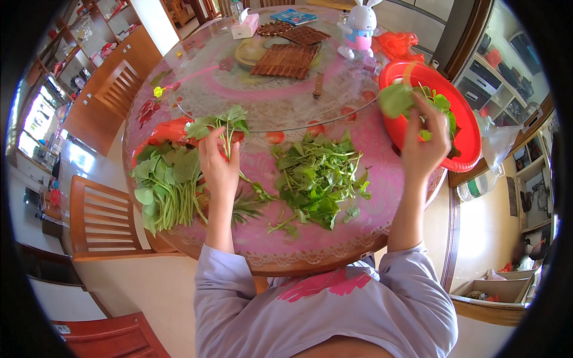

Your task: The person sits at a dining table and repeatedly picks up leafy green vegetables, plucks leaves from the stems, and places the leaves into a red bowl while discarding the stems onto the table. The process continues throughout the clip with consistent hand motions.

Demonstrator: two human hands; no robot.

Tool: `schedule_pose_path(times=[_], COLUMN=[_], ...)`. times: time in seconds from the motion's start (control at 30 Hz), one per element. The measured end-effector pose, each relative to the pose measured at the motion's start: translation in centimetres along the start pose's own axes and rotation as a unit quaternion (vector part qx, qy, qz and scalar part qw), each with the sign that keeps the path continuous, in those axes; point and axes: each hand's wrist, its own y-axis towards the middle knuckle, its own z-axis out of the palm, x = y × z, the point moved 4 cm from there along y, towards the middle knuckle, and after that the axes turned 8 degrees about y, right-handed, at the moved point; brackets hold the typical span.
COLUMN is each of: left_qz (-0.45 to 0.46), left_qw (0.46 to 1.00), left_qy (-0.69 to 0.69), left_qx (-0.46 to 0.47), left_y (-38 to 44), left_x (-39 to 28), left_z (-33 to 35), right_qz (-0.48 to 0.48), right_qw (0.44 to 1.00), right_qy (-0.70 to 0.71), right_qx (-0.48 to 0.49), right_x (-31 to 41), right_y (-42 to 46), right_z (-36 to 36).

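Observation:
My left hand [219, 163] grips a stalk of leafy greens [233, 118], its leaves pointing away from me. Just left of that hand lies a bunch of long-stemmed greens [172, 188], partly on a red plastic bag [165, 132]. My right hand [427, 134] is over a red plastic basin [470, 138] and pinches a green leaf [396, 100], blurred. More loose leaves [441, 103] lie inside the basin, partly hidden by the hand. Between my arms, a heap of plucked stems and leaves [320, 179] rests on the pink tablecloth [250, 246].
A glass turntable [215, 103] carries a knife [318, 85], brown slatted mats [286, 60], and a white rabbit figure [360, 27]. Behind the basin sits another red plastic bag [400, 44]. A tissue pack [245, 27] and a blue book [294, 17] lie farther back. Wooden chair [105, 219] stands left.

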Motion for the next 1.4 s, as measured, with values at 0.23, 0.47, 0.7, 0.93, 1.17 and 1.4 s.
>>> schedule_pose_path(times=[0.23, 0.47, 0.7, 0.93, 1.17, 1.4], left_qz=[-0.043, -0.111, -0.098, -0.102, -0.145, -0.203], left_qw=[0.998, 0.887, 0.847, 0.847, 0.864, 0.831], left_qy=[-0.034, -0.449, -0.510, -0.507, -0.472, -0.516], left_qx=[0.037, -0.009, 0.111, 0.127, 0.095, 0.038], left_y=[0.6, -0.3, -2.7, -2.9, -2.7, -2.7], left_x=[1.4, -1.7, -5.7, -6.4, -5.1, -4.7], left_z=[0.2, -1.0, 1.3, 1.5, 2.0, 2.2], right_qz=[0.015, 0.138, 0.330, 0.403, 0.443, 0.445], right_qw=[0.968, 0.917, 0.700, 0.689, 0.651, 0.670], right_qy=[-0.250, 0.225, 0.418, 0.449, 0.496, 0.572], right_qx=[-0.011, 0.300, 0.475, 0.400, 0.365, 0.158], right_x=[-6.4, 2.2, 5.5, 4.2, 3.7, 2.6], right_y=[3.1, -4.1, -12.3, -13.5, -12.4, -12.5], right_z=[-2.7, 6.7, 9.9, 10.1, 10.4, 10.0])
